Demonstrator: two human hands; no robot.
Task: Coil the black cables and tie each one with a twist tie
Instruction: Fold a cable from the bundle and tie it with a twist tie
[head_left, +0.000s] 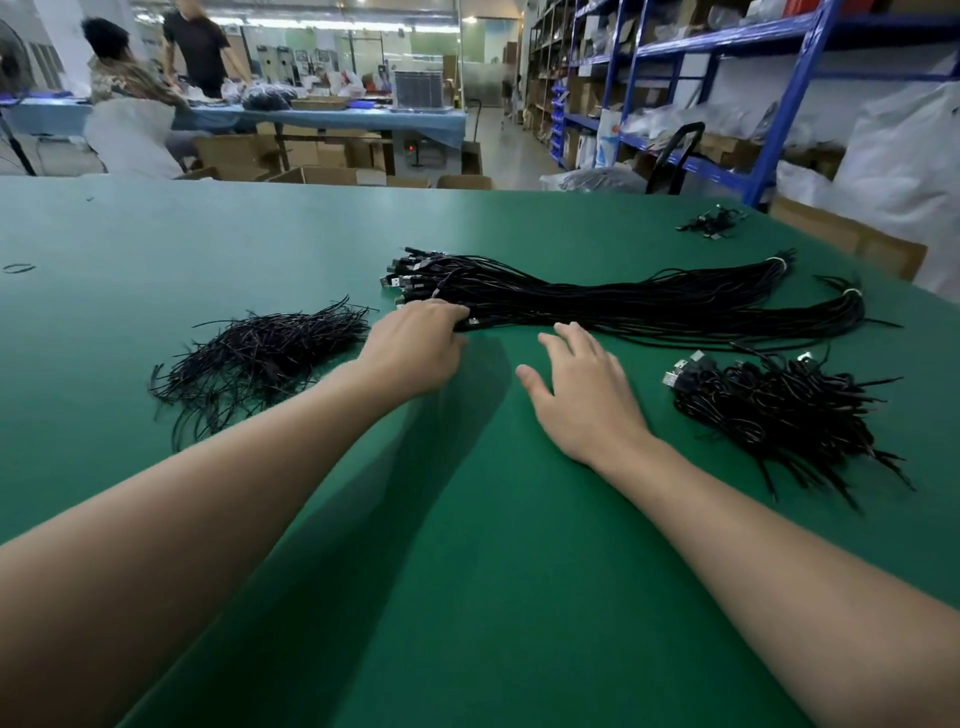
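Three black heaps share the green table (467, 571): twist ties (260, 353) at left, uncoiled cables (623, 301) in the middle, finished coils (769, 405) at right, likely so work flows across. The uncoiled cables lie lengthwise left to right, plugs pointing left, right ends banded. The left hand (415, 345) curls its fingers round the nearest strands by the plugs, probably to draw one out; the right hand (582, 395) is spread, holding nothing, just beside them
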